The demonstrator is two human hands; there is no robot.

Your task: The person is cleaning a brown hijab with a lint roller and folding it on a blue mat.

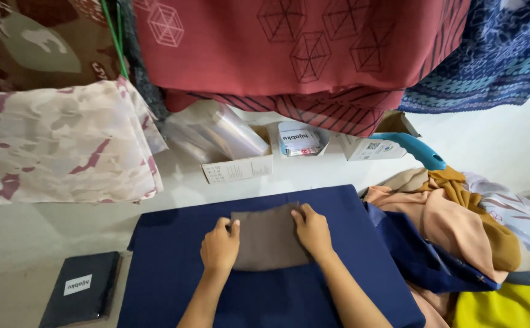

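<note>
One folded grey-brown cloth rectangle [269, 238], flat, smooth, soft-edged, lying mid-way on one navy padded bench cover [174, 285]. Two hands: left hand [220, 246] and right hand [312, 231], each grip flattened, fingers spread on the cloth's side edges, clasping nothing. One black flat packet [83, 291] to the left; one heap of mixed fabrics [471, 237] to the right.

The yellow cloth [508, 307] is getting cut off at the bottom edge. Both hands are covering the brown cloth's [269, 237] sides.
</note>
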